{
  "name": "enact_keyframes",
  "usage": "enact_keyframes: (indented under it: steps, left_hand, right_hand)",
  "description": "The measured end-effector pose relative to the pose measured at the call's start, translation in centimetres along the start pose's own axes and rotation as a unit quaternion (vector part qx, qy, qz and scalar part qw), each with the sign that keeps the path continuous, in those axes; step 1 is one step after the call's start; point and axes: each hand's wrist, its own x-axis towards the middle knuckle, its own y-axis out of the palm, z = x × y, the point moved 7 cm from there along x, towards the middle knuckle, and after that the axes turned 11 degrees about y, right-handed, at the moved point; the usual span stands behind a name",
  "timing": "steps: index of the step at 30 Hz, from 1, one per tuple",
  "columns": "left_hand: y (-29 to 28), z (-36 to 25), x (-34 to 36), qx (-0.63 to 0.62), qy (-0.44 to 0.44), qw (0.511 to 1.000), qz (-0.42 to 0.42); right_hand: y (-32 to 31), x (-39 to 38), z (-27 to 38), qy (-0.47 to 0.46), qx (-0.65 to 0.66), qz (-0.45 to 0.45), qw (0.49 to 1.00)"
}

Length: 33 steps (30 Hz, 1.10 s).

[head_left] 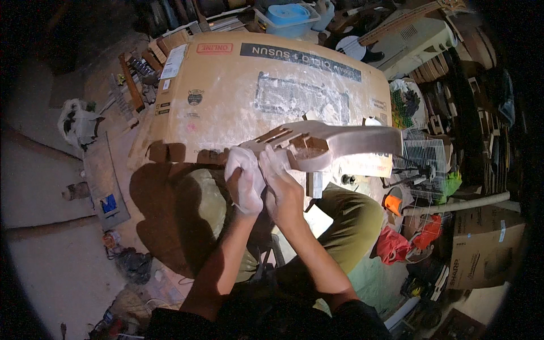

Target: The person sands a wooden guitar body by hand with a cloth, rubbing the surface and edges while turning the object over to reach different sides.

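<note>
A bare wooden guitar body (362,139), with cut-out cavities in its face, is raised tilted in front of me above the cardboard. My left hand (245,180), pale with dust, is curled against its near left edge. Whatever may be inside those fingers is hidden. Right beside it, my right hand (280,180) grips the same edge, its fingers close together and the cavity just to their right. Below the body stands a light squared block (314,185), partly covered by it.
Dusty flattened cardboard (226,85) covers the floor ahead. Tools (139,73) lie at the far left, a blue tub (288,14) at the back. On the right are a wire rack (425,164), red cloth (392,245) and a cardboard box (487,246). My olive-trousered knees flank my arms.
</note>
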Motion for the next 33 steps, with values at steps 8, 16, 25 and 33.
enact_keyframes:
  steps: [8,16,25,33]
  left_hand:
    - [-2.2,1.8,-1.9,0.062,-0.09,0.992,-0.057]
    - [-3.6,2.7,-1.7,0.128,-0.051,0.985,-0.101]
    - [-2.1,0.9,-1.5,0.075,-0.098,0.98,-0.156]
    - [0.9,-2.4,0.0,0.028,-0.07,0.985,-0.156]
  right_hand:
    - [-0.3,0.1,0.7,0.013,-0.012,0.025,1.0]
    - [-5.0,-5.1,-1.8,0.014,0.159,-0.048,0.986]
    - [0.2,-3.9,-0.6,0.081,0.034,0.026,0.996]
    - [0.1,-3.0,-0.8,0.102,0.013,0.034,0.994]
